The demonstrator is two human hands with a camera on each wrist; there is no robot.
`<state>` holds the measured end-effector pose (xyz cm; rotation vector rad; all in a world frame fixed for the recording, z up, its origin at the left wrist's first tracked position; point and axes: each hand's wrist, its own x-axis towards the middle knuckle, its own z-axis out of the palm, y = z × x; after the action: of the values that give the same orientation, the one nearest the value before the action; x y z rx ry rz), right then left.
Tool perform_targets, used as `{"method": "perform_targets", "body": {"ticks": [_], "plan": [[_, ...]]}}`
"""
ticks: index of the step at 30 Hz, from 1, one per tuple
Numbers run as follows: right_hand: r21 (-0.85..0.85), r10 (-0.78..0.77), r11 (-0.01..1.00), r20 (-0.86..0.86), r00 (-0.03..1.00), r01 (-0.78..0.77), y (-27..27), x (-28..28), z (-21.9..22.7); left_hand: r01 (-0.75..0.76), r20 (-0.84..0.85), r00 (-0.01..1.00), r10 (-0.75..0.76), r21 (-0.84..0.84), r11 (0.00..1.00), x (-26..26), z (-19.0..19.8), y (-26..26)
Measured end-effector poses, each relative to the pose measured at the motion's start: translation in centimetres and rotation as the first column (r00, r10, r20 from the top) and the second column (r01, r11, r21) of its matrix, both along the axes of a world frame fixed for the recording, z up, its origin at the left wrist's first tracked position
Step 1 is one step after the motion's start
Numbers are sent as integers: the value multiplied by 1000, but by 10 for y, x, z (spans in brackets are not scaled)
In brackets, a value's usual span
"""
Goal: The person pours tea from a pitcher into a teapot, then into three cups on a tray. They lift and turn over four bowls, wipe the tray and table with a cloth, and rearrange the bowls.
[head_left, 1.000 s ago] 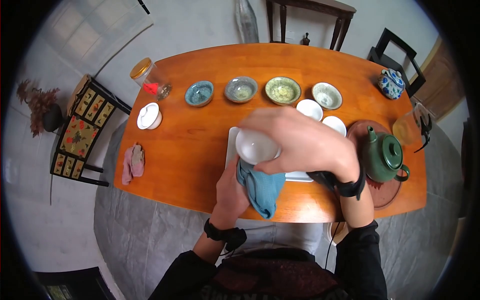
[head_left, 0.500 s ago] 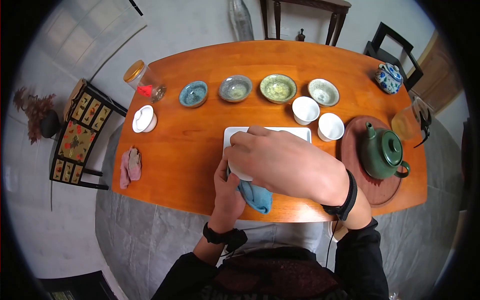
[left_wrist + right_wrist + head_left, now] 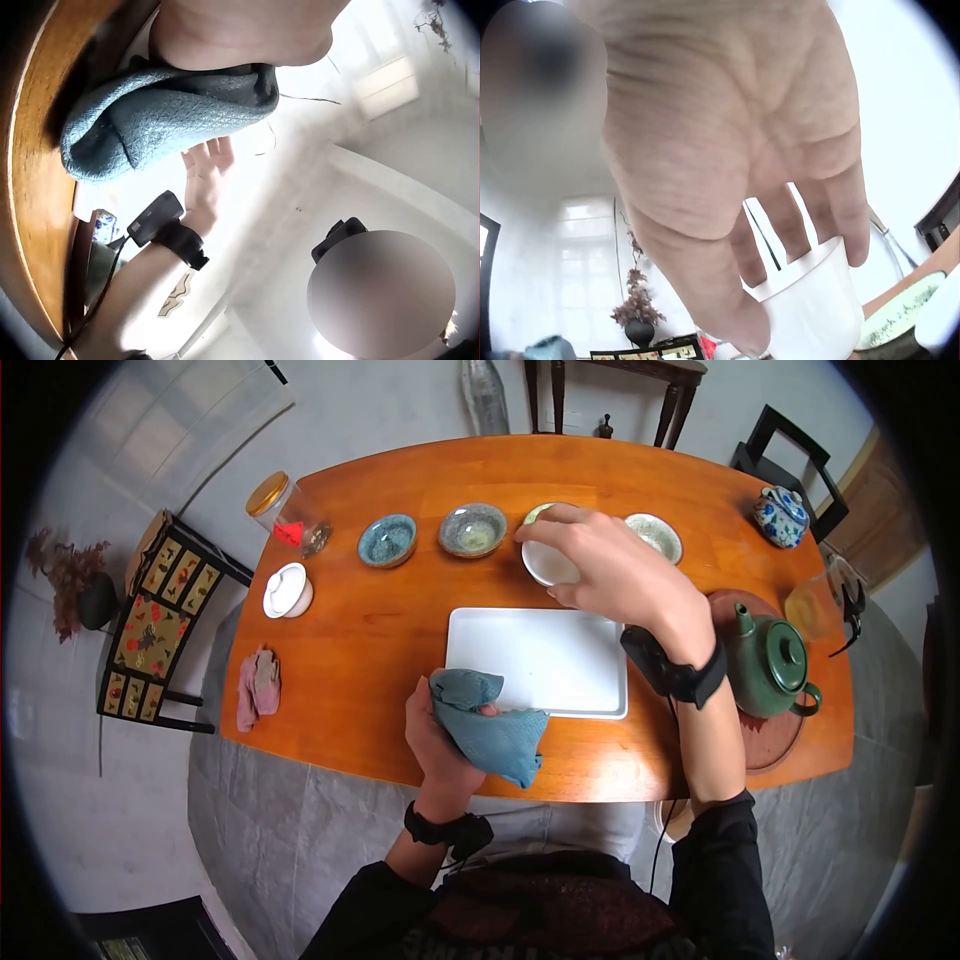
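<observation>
Pinched between the thumb and fingers of my right hand (image 3: 625, 565) is a small white teacup (image 3: 548, 563), upright just in front of the yellow-green bowl (image 3: 545, 512), which is mostly covered. In the right wrist view the thumb and fingertips lie along the cup's rim (image 3: 810, 311). My left hand (image 3: 437, 745) holds a folded teal cloth (image 3: 495, 735) over the near edge of the table, at the front left corner of a white tray (image 3: 540, 660). The cloth (image 3: 165, 124) hangs below the palm in the left wrist view.
Blue (image 3: 387, 541), grey (image 3: 472, 530) and pale (image 3: 655, 538) bowls line the back. A green teapot (image 3: 768, 665) stands on a round board (image 3: 770, 755) at right. Leftward are a lidded white cup (image 3: 288, 591), a jar (image 3: 290, 515) and a pink cloth (image 3: 259, 685).
My right hand has carried the teacup out of the teal cloth, forward and right toward the bowls. My left hand keeps the cloth, and the tray has come into full view.
</observation>
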<state>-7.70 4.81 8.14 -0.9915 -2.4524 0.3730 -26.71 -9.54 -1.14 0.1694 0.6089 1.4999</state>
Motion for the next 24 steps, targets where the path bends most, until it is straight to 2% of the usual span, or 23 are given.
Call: {"method": "perform_targets", "body": {"ticks": [3, 4, 6, 10, 12, 16, 19, 22, 24], "plan": [[-70, -22, 997, 81, 996, 28, 4, -6, -12, -8, 7, 1000, 8, -16, 1000, -1, -1, 0], [-70, -22, 997, 81, 996, 28, 5, -7, -15, -9, 7, 1000, 9, -16, 1000, 1, 2, 0], [-104, -23, 994, 109, 994, 35, 4, -10, -19, -56, -96, 994, 45, -120, 991, 8, 16, 1], [-98, 8, 995, 97, 995, 2, 8, -13, -31, -58, -95, 994, 46, -124, 991, 5, 9, 1], [-100, 18, 995, 103, 995, -7, 8, -15, -35, -21, 16, 1000, 22, -39, 999, 0, -2, 0], [-104, 8, 995, 109, 994, 4, 9, -16, -36, -2, 23, 1000, 3, -10, 1000, -3, -6, 0], [-84, 20, 996, 74, 997, -14, 10, -15, -39, 15, -7, 1000, -15, 33, 999, -4, -7, -1], [-61, 19, 998, 59, 998, -15, 9, -15, -37, -32, -27, 999, 34, 84, 996, -3, -2, 0], [-122, 1, 992, 104, 995, 11, 6, -14, -29, -116, -117, 985, 124, 76, 990, -1, 7, 4]]}}
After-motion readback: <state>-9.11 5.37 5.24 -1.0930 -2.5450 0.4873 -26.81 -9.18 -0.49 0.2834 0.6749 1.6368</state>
